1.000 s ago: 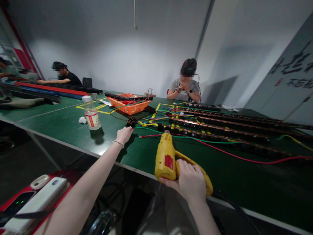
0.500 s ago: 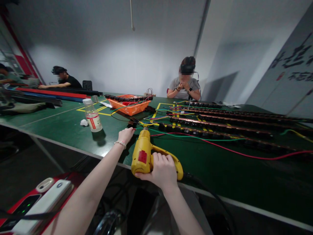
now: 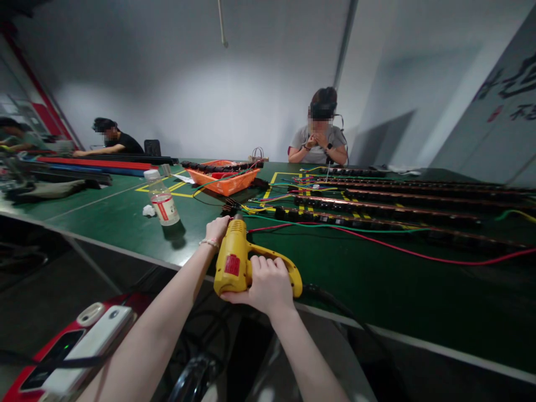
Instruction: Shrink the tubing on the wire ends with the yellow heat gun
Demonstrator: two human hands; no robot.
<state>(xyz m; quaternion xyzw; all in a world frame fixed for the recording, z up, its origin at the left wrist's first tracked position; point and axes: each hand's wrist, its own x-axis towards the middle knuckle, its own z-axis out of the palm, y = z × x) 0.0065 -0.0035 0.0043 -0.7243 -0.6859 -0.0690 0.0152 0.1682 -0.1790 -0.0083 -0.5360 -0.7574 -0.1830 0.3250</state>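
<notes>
My right hand [image 3: 270, 283] is wrapped round the handle of a yellow heat gun [image 3: 233, 254] with a red label, its nozzle aimed away from me over the green table. Just left of the nozzle, my left hand [image 3: 216, 230] is pinched closed, a bit of red at its fingertips. A red wire [image 3: 377, 247] leads from there behind the gun and off to the right; the gun hides part of it. A green wire [image 3: 355, 229] runs near it. Beyond the nozzle lie dark wire ends [image 3: 230, 206] and black strips with copper-coloured bars [image 3: 335, 219].
An orange basket [image 3: 224, 184] holding black parts stands beyond my hands. Left of them is a plastic bottle [image 3: 164, 204] beside crumpled white paper [image 3: 148, 210]. A co-worker [image 3: 319, 137] sits across the table. A black cable [image 3: 330, 301] trails from the gun over the table's edge.
The heat gun and my right hand have shifted slightly left, bringing the nozzle closer to my left fingertips. The whole view has also shifted a little.
</notes>
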